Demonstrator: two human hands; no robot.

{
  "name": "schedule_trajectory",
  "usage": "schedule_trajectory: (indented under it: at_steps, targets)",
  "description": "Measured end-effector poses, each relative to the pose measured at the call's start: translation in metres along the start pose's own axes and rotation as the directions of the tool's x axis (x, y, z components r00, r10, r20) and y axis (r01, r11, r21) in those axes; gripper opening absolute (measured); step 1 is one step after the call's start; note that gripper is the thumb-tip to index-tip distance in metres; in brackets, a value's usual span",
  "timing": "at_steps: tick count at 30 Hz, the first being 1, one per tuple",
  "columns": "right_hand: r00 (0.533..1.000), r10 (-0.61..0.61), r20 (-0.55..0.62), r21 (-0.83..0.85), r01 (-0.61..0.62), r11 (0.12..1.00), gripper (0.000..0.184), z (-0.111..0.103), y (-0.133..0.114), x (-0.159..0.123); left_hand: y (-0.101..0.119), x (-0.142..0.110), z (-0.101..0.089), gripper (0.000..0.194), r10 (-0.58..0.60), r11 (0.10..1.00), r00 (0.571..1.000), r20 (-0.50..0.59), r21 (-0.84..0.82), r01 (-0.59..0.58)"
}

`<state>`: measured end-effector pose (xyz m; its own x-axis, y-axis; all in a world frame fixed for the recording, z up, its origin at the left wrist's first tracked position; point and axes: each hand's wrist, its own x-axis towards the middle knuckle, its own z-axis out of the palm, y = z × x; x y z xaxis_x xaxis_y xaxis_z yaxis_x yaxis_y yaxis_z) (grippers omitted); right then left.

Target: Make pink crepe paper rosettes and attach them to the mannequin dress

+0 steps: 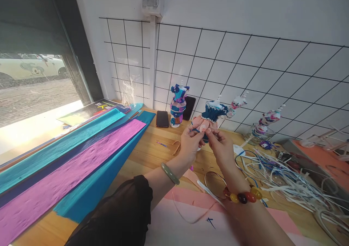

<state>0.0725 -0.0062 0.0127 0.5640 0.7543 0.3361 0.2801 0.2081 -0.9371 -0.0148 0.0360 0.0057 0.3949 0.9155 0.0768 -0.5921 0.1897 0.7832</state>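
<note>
My left hand [190, 141] and my right hand [220, 143] meet near the middle of the table, thumbs and fingers pinched together. Between their fingertips is a small pleated pink paper piece [203, 129], fanned out. Right behind it stands a miniature dress form in a dark blue ruffled top [214, 110] and a pale pink skirt; my hands hide its lower part. Whether the pleated piece touches the skirt, I cannot tell. To the left stands another small dress form [178, 106], dressed in blue and purple crepe paper.
Long strips of purple crepe paper [81, 162] and blue crepe paper lie at left. A phone [162, 119] rests near the wall grid. On the right are a tangle of paper strips [280, 177], a glass jar [268, 134] and an orange box [324, 158]. Pink sheets [188, 198] lie below my arms.
</note>
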Motion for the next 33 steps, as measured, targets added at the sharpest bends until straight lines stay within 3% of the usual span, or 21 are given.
schedule_trajectory:
  at_steps: [11,26,33]
  targets:
    - [1.0,0.002,0.003,-0.015,-0.002,1.0,0.035,0.0009,-0.0034,-0.0018,-0.0008,-0.0012,-0.0001,0.042,0.028,0.999,1.0,-0.007,-0.021,-0.028]
    - [0.996,0.054,0.076,0.104,-0.061,0.993,0.036,0.0011,-0.0026,0.0008,-0.0005,-0.0001,-0.001,0.047,0.022,1.0,1.0,-0.013,-0.006,-0.022]
    - [0.997,0.052,0.049,0.1,-0.057,0.993,0.035,0.0033,-0.0028,0.0001,-0.0007,-0.0009,0.0002,0.048,0.021,1.0,0.999,-0.025,-0.009,-0.022]
